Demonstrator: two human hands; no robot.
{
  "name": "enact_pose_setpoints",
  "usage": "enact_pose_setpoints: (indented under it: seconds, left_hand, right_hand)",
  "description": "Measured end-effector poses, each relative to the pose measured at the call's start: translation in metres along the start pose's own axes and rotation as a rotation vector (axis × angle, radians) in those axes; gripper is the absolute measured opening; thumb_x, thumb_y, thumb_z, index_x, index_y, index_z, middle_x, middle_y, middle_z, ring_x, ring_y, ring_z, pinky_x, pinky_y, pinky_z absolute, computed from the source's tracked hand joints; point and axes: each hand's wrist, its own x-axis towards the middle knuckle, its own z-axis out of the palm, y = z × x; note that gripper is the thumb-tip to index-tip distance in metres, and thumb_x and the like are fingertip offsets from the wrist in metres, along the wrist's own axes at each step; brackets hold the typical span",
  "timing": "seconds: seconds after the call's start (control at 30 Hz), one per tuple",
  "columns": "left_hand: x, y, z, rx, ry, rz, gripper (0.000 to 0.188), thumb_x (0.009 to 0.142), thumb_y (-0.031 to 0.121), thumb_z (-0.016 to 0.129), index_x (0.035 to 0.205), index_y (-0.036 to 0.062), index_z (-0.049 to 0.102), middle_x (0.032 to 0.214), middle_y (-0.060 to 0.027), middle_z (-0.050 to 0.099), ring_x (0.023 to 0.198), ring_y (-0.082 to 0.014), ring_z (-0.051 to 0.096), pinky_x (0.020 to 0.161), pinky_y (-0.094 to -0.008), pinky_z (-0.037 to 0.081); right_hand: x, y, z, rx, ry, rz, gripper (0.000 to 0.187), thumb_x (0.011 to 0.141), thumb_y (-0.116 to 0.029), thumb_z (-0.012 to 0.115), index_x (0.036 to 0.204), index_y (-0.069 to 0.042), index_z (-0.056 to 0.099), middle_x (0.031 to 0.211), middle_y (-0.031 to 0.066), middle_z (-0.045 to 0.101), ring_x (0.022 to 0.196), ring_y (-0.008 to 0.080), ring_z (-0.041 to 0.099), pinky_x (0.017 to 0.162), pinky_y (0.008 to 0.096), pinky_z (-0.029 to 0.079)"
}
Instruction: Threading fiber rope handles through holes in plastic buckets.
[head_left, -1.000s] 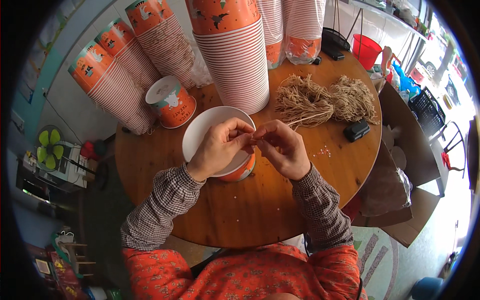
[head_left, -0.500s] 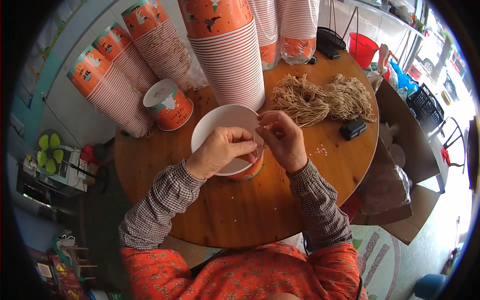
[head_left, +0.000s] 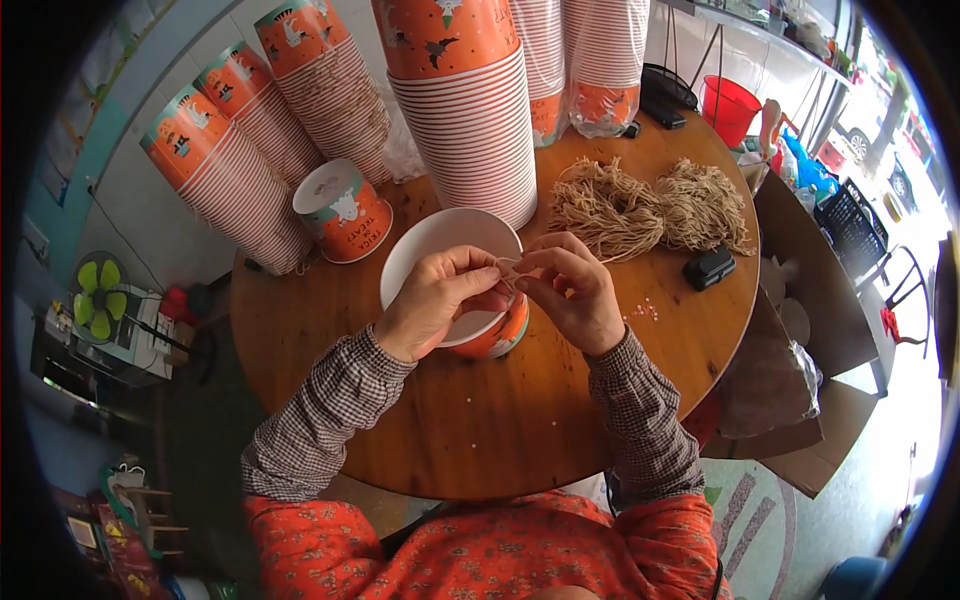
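A paper bucket [head_left: 408, 252], white inside and orange outside, sits upright before me. Over its near right rim my two hands meet. My left hand [head_left: 432, 302] has thumb and forefinger pinched on a thin pale string [head_left: 509, 266]. The right hand [head_left: 578, 298] pinches the same string from the other side. Between the fingertips the string seems to cross or loop, though its exact shape is too fine to make out. Fingers hide part of the rim, so I cannot tell whether the string runs through the bucket's wall.
A tall bucket stack [head_left: 465, 140] rises just behind. More stacks [head_left: 240, 190] lean at the left, near a single upturned bucket [head_left: 345, 212]. Right of centre lie bundles of tan string [head_left: 610, 205], a small black case [head_left: 709, 267] and tiny pale discs [head_left: 645, 309].
My right hand has shifted slightly down and right, its fingers still pinching. The string now shows as a small crossing between both hands' fingertips. The view has moved a little.
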Motion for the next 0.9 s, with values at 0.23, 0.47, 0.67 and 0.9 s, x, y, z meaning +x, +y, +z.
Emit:
enact_pose_setpoints:
  seconds: [0.23, 0.47, 0.67, 0.9]
  left_hand:
    - [0.001, -0.005, 0.000, 0.044, -0.053, 0.091, 0.017, 0.096, 0.009, 0.053, 0.107, -0.0025, 0.057, 0.095, -0.0089, 0.064, 0.085, -0.0141, 0.062, 0.080, -0.0266, 0.052]
    - [0.006, -0.007, 0.005, 0.322, -0.059, 0.118, 0.016, 0.091, 0.007, 0.061, 0.103, -0.0027, 0.061, 0.091, -0.0054, 0.066, 0.081, -0.0107, 0.062, 0.076, -0.0231, 0.051]
    - [0.004, -0.008, 0.004, 0.478, -0.144, 0.056, 0.015, 0.090, 0.009, 0.064, 0.102, -0.0001, 0.062, 0.093, -0.0021, 0.064, 0.086, -0.0085, 0.060, 0.079, -0.0228, 0.049]
    - [0.012, -0.018, 0.008, 0.636, -0.103, 0.292, 0.016, 0.085, 0.009, 0.067, 0.096, -0.0013, 0.066, 0.087, -0.0062, 0.069, 0.081, -0.0125, 0.064, 0.075, -0.0265, 0.051]
  right_hand:
    - [0.000, 0.001, -0.002, -0.022, -0.061, 0.043, 0.016, 0.081, -0.004, 0.070, 0.097, -0.006, 0.068, 0.101, 0.0017, 0.058, 0.075, 0.0047, 0.054, 0.059, 0.0198, 0.042]
    - [0.000, 0.005, -0.001, 0.186, 0.045, 0.100, 0.007, 0.086, -0.004, 0.063, 0.090, -0.001, 0.058, 0.104, 0.0041, 0.057, 0.078, 0.0089, 0.056, 0.066, 0.0233, 0.048]
    - [-0.001, 0.006, -0.005, 0.257, 0.069, 0.147, 0.006, 0.088, -0.003, 0.063, 0.091, 0.000, 0.059, 0.104, 0.0035, 0.056, 0.082, 0.0071, 0.057, 0.069, 0.0232, 0.049]
    - [-0.001, 0.004, -0.002, 0.280, 0.091, 0.105, 0.006, 0.087, 0.000, 0.063, 0.092, 0.000, 0.060, 0.104, 0.0041, 0.056, 0.078, 0.0066, 0.057, 0.068, 0.0223, 0.048]
